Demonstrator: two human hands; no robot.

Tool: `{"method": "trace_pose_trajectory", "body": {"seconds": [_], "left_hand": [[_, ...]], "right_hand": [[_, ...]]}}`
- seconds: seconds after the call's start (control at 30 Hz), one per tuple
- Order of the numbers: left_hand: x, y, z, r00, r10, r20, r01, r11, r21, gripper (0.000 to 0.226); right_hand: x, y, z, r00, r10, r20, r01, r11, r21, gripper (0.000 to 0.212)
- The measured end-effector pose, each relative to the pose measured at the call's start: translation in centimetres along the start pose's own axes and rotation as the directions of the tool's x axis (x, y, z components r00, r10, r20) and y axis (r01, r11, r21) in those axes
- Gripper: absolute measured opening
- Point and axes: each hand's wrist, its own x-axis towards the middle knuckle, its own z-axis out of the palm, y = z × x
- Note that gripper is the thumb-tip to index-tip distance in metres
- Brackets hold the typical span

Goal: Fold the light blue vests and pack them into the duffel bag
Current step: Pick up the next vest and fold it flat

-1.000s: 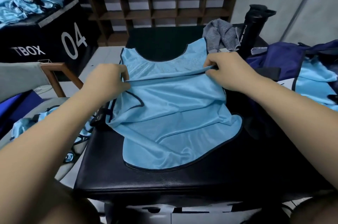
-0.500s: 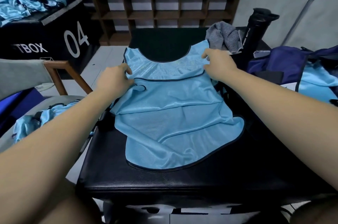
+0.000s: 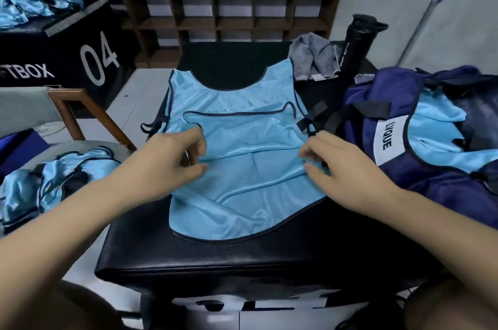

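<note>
Partway done, I judge. On the black surface point(image 3: 242, 257) at centre, one light blue vest point(image 3: 242, 184) lies flat and only partly folded, glossy and faintly creased, with a dark-trimmed edge across its chest. At right, the open navy duffel bag point(image 3: 361, 124) already holds a packed vest point(image 3: 436, 135). A loose heap of vests point(image 3: 54, 181) waits at lower left. I see the left hand point(image 3: 167, 162) and right hand point(image 3: 342, 168) at the vest's side edges, fingers loosely curled; I cannot tell whether they pinch cloth.

Both forearms bare, L hand point(image 3: 161, 165) & R hand point(image 3: 347, 170) bare, knees at btm too dim
</note>
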Motion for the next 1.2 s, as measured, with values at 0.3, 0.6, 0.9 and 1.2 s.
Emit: {"method": "trace_pose_trajectory", "body": {"seconds": [0.3,0.6,0.9,1.2], "left_hand": [[-8.2,0.3,2.8,0.967,0.145,0.209,-0.144,0.989,-0.019,0.026],[-8.6,0.0,2.4,0.967,0.138,0.213,-0.167,0.979,0.121,0.018],[-9.8,-0.9,-1.8,0.967,0.065,0.248,-0.078,0.996,0.045,0.019],[-11.4,-1.4,-1.7,0.896,-0.032,0.442,0.045,0.999,-0.018,0.015]], "right_hand": [[-3.4,1.5,0.8,0.96,0.035,0.279,0.105,0.876,-0.47,0.032],[-3.7,1.3,1.3,0.981,-0.08,0.175,0.16,0.845,-0.51,0.024],[-4.9,-2.6,-0.8,0.93,-0.133,0.342,0.192,0.971,-0.144,0.008],[-6.2,-2.6,-1.2,0.832,-0.048,0.553,0.146,0.98,-0.135,0.006]]}}
